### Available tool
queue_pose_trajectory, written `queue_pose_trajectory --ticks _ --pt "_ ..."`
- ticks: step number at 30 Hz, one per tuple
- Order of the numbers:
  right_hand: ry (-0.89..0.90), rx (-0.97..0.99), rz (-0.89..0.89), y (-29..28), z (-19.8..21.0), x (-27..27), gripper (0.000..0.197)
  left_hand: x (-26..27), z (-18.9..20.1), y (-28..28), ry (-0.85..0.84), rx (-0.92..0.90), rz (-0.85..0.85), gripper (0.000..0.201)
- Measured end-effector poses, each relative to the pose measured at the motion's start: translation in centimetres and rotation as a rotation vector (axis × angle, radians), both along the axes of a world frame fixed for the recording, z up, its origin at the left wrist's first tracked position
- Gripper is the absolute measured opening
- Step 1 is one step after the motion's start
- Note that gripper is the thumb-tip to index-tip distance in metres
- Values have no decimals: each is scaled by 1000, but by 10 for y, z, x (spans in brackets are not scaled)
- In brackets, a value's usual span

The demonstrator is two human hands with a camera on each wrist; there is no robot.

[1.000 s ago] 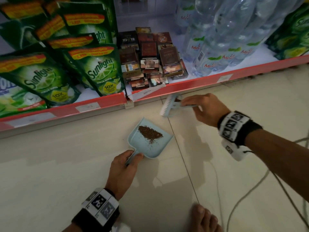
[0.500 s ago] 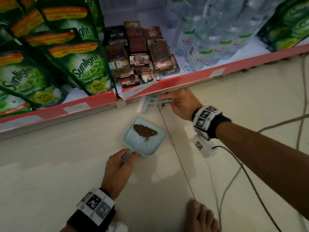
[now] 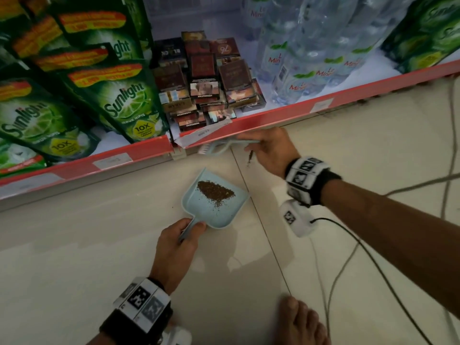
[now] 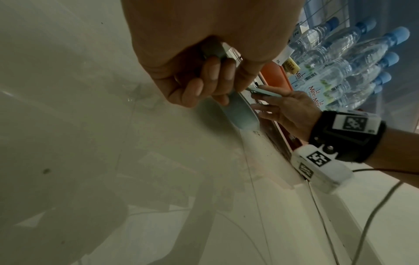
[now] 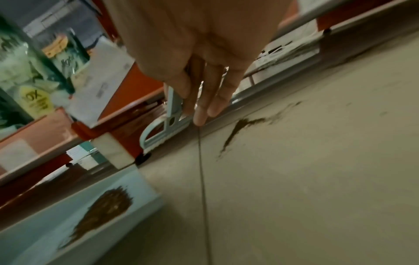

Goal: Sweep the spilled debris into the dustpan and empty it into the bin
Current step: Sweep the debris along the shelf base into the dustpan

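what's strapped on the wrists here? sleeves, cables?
No sleeves: forearms bare. Left wrist band and right wrist band are black, carrying white tiles with black square markers. A white marker-printed camera pod hangs under the right band, trailing a thin dark cable.

On the red-edged shelf (image 3: pixel 273 115) in front of you, green Sunlight pouches (image 3: pixel 119 100) stand left of stacked cigarette packs (image 3: pixel 204 88) and water bottles (image 3: pixel 311 58). Grey cables (image 3: pixel 348 265) trail across the pale tiled floor (image 3: pixel 74 245) beside your bare foot (image 3: pixel 302 322).
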State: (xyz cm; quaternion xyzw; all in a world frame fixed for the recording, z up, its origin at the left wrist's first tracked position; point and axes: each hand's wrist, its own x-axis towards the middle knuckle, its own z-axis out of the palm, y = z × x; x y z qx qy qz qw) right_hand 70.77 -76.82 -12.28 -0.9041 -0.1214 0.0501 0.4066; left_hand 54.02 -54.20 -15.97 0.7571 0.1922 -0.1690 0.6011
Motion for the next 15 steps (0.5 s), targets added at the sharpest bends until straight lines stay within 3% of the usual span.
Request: queue_pose_trajectory --ticks 5,12,15 --pt "52 -440 -126 24 -15 2 37 0 -4 0 7 10 26 37" --pt "137 -544 -181 -54 12 -4 44 3 -1 -7 -7 1 2 35" --pt "207 -402 -253 -92 14 -12 47 5 0 -8 -18 -14 -7 35"
